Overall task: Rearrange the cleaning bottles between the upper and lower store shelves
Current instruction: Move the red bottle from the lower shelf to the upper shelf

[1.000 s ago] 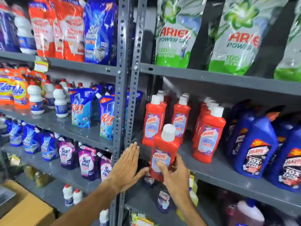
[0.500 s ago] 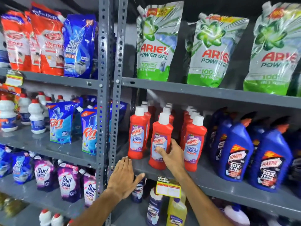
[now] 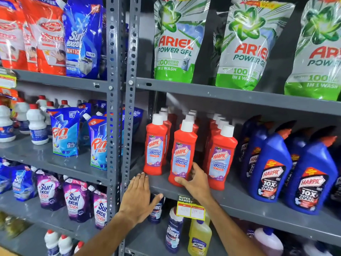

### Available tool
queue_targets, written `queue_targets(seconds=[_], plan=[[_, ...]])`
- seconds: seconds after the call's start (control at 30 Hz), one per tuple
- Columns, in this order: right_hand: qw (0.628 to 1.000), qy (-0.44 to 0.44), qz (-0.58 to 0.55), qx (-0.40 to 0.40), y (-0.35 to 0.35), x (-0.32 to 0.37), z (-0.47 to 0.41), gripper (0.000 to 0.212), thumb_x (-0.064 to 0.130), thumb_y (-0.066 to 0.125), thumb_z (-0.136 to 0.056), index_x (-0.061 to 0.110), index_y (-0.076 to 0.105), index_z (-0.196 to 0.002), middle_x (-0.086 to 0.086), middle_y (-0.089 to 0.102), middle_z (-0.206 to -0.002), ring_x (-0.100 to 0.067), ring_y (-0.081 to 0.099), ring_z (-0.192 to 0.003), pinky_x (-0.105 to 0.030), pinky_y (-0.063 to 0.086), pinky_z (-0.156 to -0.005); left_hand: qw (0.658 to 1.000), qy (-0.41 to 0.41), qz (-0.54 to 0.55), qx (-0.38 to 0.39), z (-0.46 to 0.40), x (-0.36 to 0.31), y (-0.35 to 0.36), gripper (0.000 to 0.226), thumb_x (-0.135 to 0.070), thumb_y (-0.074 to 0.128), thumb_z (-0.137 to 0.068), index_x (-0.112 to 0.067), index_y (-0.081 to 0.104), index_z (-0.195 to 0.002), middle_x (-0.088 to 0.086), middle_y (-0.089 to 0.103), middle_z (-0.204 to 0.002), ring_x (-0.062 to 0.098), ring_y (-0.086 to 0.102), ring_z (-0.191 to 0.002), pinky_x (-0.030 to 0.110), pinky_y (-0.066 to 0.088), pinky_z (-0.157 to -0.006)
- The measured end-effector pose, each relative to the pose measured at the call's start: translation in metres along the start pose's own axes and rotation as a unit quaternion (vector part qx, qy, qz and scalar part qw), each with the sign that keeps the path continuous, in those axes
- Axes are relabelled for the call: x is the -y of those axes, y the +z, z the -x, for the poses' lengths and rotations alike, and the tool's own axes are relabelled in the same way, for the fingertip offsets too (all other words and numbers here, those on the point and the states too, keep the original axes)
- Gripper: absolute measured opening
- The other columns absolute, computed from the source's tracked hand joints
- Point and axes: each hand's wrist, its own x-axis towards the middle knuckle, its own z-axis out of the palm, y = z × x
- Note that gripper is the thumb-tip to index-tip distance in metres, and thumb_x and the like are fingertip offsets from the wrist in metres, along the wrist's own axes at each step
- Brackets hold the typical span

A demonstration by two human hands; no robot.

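Left hand [image 3: 137, 198]: held flat and open, nothing gripped, at the shelf edge [image 3: 239, 206], lower centre.
Right hand [image 3: 195, 179]: fingers curled loosely around the red bottle [image 3: 182, 154].
Red bottle: stood upright at centre frame, directly ahead of the nearer right hand.

even, bright overhead light. glare streaks on glossy green pouches [image 3: 241, 43] at 12 to 2 o'clock. deep shadow under shelf edge [image 3: 239, 97]. wide-angle bowing toward 3 and 9 o'clock. slight softness at 6 o'clock.
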Motion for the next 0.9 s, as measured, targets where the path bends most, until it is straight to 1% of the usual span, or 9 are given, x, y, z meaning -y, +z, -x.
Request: queue_targets(seconds=[0.07, 0.13, 0.23, 0.27, 0.33, 0.5, 0.73, 0.8, 0.9], plan=[[1.000, 0.007, 0.008, 0.015, 0.001, -0.006, 0.000, 0.070, 0.015, 0.100, -0.066, 0.034, 0.062, -0.121, 0.025, 0.073, -0.106, 0.013, 0.072, -0.097, -0.008, 0.056, -0.084, 1.000, -0.003, -0.001, 0.000, 0.000, -0.001, -0.001, 0.108, -0.080, -0.002, -0.093, 0.000, -0.001, -0.165, 0.020, 0.005, -0.176, 0.029, 0.002, -0.164, 0.042, 0.000, -0.134], [1.000, 0.010, 0.008, 0.026, 0.003, -0.009, -0.006, 0.071, 0.014, 0.100, -0.067, 0.031, 0.063, -0.126, 0.024, 0.074, -0.107, 0.011, 0.073, -0.098, -0.011, 0.058, -0.087, 1.000, -0.003, -0.002, 0.000, 0.000, -0.002, 0.000, 0.105, -0.080, 0.004, -0.097, 0.000, -0.001, -0.165, 0.020, 0.005, -0.176, 0.029, 0.002, -0.164, 0.043, 0.001, -0.134], [0.999, 0.017, 0.005, 0.027, 0.006, -0.009, -0.015, 0.075, 0.015, 0.098, -0.071, 0.020, 0.062, -0.136, 0.007, 0.077, -0.121, -0.005, 0.075, -0.108, -0.031, 0.060, -0.100, 1.000, -0.003, 0.000, -0.003, 0.000, -0.001, 0.003, 0.104, -0.080, 0.006, -0.098, -0.001, -0.001, -0.165, 0.020, 0.005, -0.176, 0.030, 0.002, -0.164, 0.043, 0.002, -0.134], [0.999, 0.019, 0.004, 0.028, 0.007, -0.008, -0.018, 0.076, 0.016, 0.098, -0.072, 0.018, 0.061, -0.138, 0.003, 0.076, -0.125, -0.010, 0.074, -0.112, -0.036, 0.059, -0.103, 1.000, -0.002, 0.000, -0.004, 0.000, 0.000, 0.004, 0.104, -0.081, 0.006, -0.098, -0.001, -0.001, -0.165, 0.020, 0.005, -0.176, 0.030, 0.002, -0.164, 0.044, 0.003, -0.134], [0.999, 0.020, 0.000, 0.028, 0.008, -0.008, -0.022, 0.076, 0.016, 0.098, -0.073, 0.017, 0.060, -0.139, 0.000, 0.075, -0.128, -0.014, 0.073, -0.115, -0.040, 0.058, -0.105, 1.000, -0.001, 0.002, -0.007, -0.001, 0.001, 0.006, 0.104, -0.081, 0.006, -0.098, -0.001, -0.001, -0.165, 0.020, 0.006, -0.176, 0.030, 0.003, -0.164, 0.044, 0.003, -0.134], [1.000, 0.026, 0.003, 0.009, 0.007, -0.012, -0.020, 0.074, 0.016, 0.098, -0.072, 0.017, 0.062, -0.137, 0.001, 0.076, -0.125, -0.011, 0.073, -0.111, -0.039, 0.060, -0.104, 1.000, 0.002, 0.006, -0.008, -0.001, 0.001, 0.007, 0.105, -0.081, 0.005, -0.098, -0.001, 0.000, -0.165, 0.019, 0.007, -0.176, 0.029, 0.004, -0.164, 0.044, 0.004, -0.134], [0.999, 0.033, -0.002, 0.006, 0.005, -0.007, -0.016, 0.074, 0.017, 0.097, -0.074, 0.016, 0.061, -0.138, -0.001, 0.076, -0.128, -0.013, 0.073, -0.113, -0.038, 0.059, -0.103, 1.000, 0.004, 0.005, 0.000, -0.001, 0.001, 0.005, 0.104, -0.081, 0.004, -0.098, -0.002, 0.000, -0.165, 0.019, 0.006, -0.176, 0.030, 0.003, -0.164, 0.044, 0.004, -0.134], [0.999, 0.036, -0.007, 0.013, 0.004, -0.007, -0.015, 0.074, 0.018, 0.097, -0.074, 0.016, 0.060, -0.139, 0.001, 0.075, -0.127, -0.010, 0.072, -0.111, -0.033, 0.059, -0.100, 1.000, 0.003, 0.003, 0.003, -0.001, 0.001, 0.004, 0.104, -0.081, 0.004, -0.098, -0.001, 0.000, -0.165, 0.019, 0.006, -0.176, 0.030, 0.003, -0.164, 0.044, 0.004, -0.134], [0.999, 0.044, -0.011, 0.022, 0.003, -0.006, -0.013, 0.071, 0.018, 0.096, -0.076, 0.020, 0.060, -0.137, 0.009, 0.073, -0.119, 0.002, 0.070, -0.103, -0.028, 0.058, -0.097, 1.000, 0.002, 0.001, 0.004, 0.000, 0.000, 0.001, 0.103, -0.080, 0.006, -0.098, -0.001, 0.001, -0.165, 0.020, 0.007, -0.176, 0.030, 0.004, -0.164, 0.044, 0.003, -0.134]])
